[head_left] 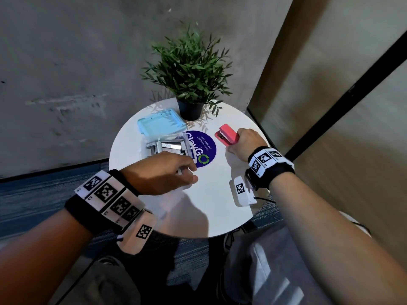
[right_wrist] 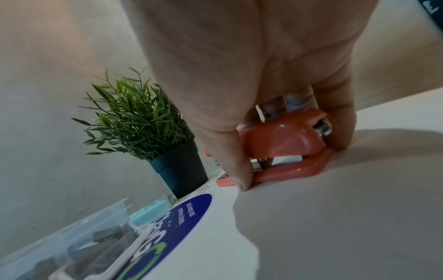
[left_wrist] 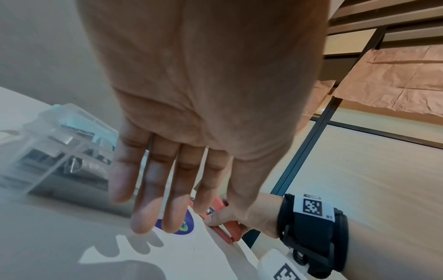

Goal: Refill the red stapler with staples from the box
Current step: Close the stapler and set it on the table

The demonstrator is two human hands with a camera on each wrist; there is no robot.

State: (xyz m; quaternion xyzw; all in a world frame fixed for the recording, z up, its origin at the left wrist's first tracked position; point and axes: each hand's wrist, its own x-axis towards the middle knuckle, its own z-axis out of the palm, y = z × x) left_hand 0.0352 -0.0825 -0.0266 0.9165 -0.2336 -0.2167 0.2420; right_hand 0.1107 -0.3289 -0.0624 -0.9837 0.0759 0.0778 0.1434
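The red stapler point(head_left: 226, 138) lies on the right side of the round white tabletop point(head_left: 215, 208), its rear end held by the right hand point(head_left: 246, 144); in the right wrist view the thumb and fingers point(right_wrist: 340, 121) curl round the stapler's hinge end from either side, so that grip is grasping the stapler, whose base rests flat on the tabletop; the left hand point(head_left: 163, 172) hovers over the near edge of the clear plastic box point(head_left: 165, 146) left of centre, and in the left wrist view its fingers point(left_wrist: 148, 199) hang straight and together above the surface, holding nothing that can be seen, so that grip is released; silvery strips of staples point(head_left: 170, 146) lie inside the open box; the box's pale blue lid point(head_left: 160, 123) lies just behind it; a round blue sticker point(head_left: 203, 148) sits between the box and the stapler, partly covered by the box's edge; a potted plant point(head_left: 190, 73) in a black pot stands at the far edge of the tabletop, behind the lid and the stapler; both wrists wear black bands with printed markers.
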